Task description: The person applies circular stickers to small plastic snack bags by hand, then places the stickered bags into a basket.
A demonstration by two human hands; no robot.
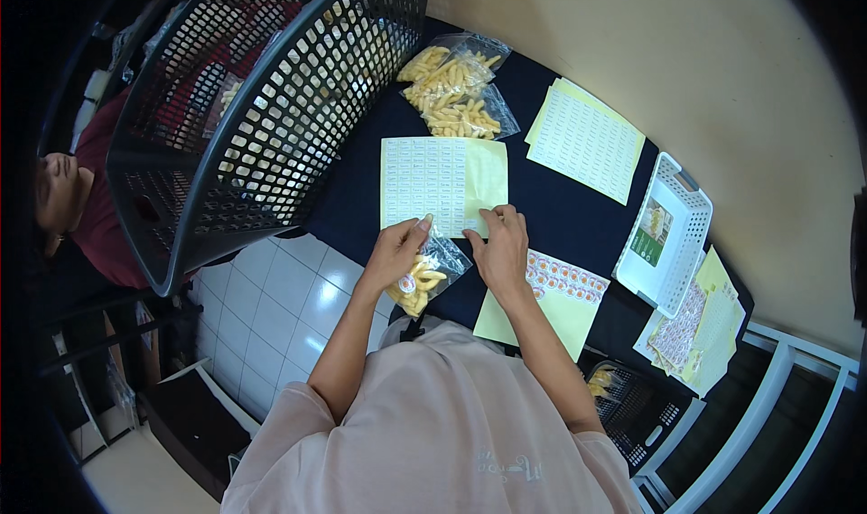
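My left hand (399, 248) grips the top of a clear plastic bag of yellow finger-shaped snacks (420, 285), which bears a round sticker. The bag hangs at the table's front edge. My right hand (500, 250) rests with thumb and fingers apart at the lower right of a sheet of small printed labels (423, 182); whether a label is between its fingertips I cannot tell. Part of that sheet is bare yellow backing. A sheet of round stickers (565, 277) lies partly under my right forearm.
Several filled snack bags (460, 94) lie behind the label sheet. More label sheets (586, 141) are at the back right, beside a white plastic basket (691, 209) and a sticker pile (704, 338). A large dark plastic basket (271, 134) stands left, near another person (108, 195). A black crate (637, 419) sits lower right.
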